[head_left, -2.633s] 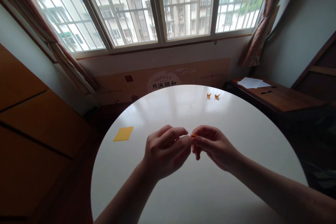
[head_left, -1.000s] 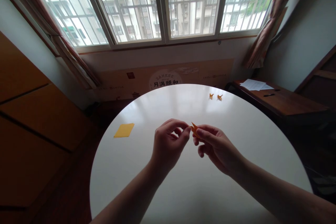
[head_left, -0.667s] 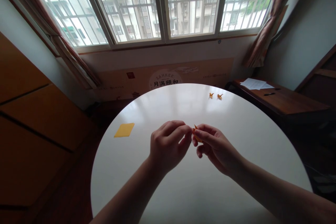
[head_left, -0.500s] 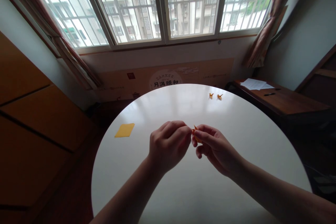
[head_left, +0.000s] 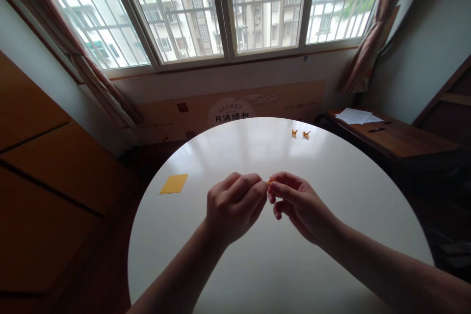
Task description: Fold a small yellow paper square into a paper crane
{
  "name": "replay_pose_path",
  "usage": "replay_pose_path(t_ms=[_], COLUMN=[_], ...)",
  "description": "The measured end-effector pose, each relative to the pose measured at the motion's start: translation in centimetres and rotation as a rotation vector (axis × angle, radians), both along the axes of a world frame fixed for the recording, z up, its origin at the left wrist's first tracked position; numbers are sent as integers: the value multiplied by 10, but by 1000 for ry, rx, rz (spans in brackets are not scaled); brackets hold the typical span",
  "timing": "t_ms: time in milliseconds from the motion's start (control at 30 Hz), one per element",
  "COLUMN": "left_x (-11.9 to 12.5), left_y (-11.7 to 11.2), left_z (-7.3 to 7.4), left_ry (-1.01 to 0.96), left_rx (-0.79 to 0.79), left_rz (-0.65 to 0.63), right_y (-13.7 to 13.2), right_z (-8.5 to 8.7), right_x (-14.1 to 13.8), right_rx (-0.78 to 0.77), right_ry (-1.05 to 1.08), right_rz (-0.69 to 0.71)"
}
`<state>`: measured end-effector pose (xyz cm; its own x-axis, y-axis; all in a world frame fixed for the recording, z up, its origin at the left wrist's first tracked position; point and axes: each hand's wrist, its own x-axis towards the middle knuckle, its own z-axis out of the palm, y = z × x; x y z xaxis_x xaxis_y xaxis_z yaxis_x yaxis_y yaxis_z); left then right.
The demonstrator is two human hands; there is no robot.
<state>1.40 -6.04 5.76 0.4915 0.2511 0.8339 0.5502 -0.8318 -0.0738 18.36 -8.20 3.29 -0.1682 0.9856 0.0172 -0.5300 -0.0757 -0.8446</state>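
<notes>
Above the middle of the white round table (head_left: 235,274), my left hand (head_left: 237,203) and my right hand (head_left: 296,201) meet at the fingertips. Between them is a small folded orange paper piece (head_left: 271,180), pinched from both sides. Most of it is hidden by my fingers; only a pointed tip and a bit of edge show. Two small folded paper cranes, one crane (head_left: 294,133) and another crane (head_left: 306,134), stand near the table's far edge. To the left lies a stack of yellow square paper (head_left: 174,184).
Behind the table is a wall with a printed cardboard panel (head_left: 294,98) under a barred window (head_left: 265,5). On the right, a wooden desk (head_left: 412,140) holds white paper sheets (head_left: 355,116) and a dark pen-like thing (head_left: 376,130). An orange-brown cabinet (head_left: 47,167) stands at left.
Both hands stay together and have shifted very slightly left. Less of the orange paper shows between the fingers now, and its body is more covered by my right hand.
</notes>
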Motion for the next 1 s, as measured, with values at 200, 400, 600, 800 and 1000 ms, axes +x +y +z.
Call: replay_pose_path(t_ms=[200, 400, 600, 800, 1000], left_x=[1, 4, 9, 9, 6], left_y=[-1, -3, 1, 10, 12], left_z=[0, 0, -2, 1, 5], left_ry=[35, 55, -292, -558, -597], left_rx=[38, 51, -433, -1409, -1670], left_rz=[9, 8, -98, -361, -427], right_y=[2, 0, 1, 5, 6], right_z=[1, 2, 2, -7, -11], right_x=[0, 0, 0, 2, 5], right_rx=[0, 6, 14, 135, 277], right_ry=[-14, -10, 0, -94, -180], right_rz=[-25, -41, -56, -96, -97])
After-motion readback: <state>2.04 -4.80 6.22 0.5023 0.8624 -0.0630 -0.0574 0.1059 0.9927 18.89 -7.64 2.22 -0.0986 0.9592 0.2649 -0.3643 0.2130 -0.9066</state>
